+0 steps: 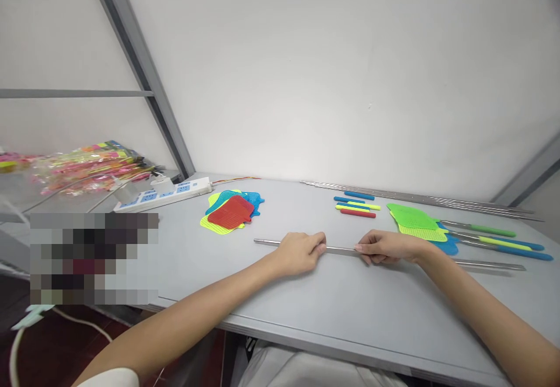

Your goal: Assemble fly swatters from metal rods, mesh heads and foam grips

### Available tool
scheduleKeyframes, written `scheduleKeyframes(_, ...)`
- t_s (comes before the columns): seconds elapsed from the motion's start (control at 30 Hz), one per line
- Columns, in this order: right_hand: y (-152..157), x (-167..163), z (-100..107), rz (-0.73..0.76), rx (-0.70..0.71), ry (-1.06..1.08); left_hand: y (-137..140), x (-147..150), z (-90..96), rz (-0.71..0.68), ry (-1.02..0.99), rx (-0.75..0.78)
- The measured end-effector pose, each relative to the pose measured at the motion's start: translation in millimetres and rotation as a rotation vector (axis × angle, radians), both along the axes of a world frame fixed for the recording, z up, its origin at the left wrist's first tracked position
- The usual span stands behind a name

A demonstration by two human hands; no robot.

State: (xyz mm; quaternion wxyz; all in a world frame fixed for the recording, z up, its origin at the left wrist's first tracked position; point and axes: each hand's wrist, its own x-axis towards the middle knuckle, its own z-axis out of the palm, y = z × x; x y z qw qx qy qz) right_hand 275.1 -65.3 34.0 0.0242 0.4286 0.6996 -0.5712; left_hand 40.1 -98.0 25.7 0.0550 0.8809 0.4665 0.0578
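Note:
My left hand is closed around a thin metal rod, held low over the grey table. The rod's narrow tip points left past my fist. My right hand pinches the same rod a little further right, thumb and fingers together. Beyond my right wrist a metal length shows in line with it; whether it is the same rod I cannot tell. Nearest my left hand lies a pile of loose fly swatter heads, a red one on top. Behind my right hand are several small coloured grips.
Fly swatters with a green head on top lie at the right. Long metal rods run along the wall. A power strip and plastic-wrapped colourful goods are at the left. Grey frame posts flank the table.

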Motion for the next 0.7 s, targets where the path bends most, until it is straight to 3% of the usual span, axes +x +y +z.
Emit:
scheduleKeyframes(0.27,-3,-8,-2,-0.014,-0.070,0.036,-1,3,-3.7,0.136,-0.081,-0.025)
scheduleKeyframes(0.7,-4,-12,-2,-0.042,-0.035,0.025,-2,4,0.3,0.103,-0.020,-0.038)
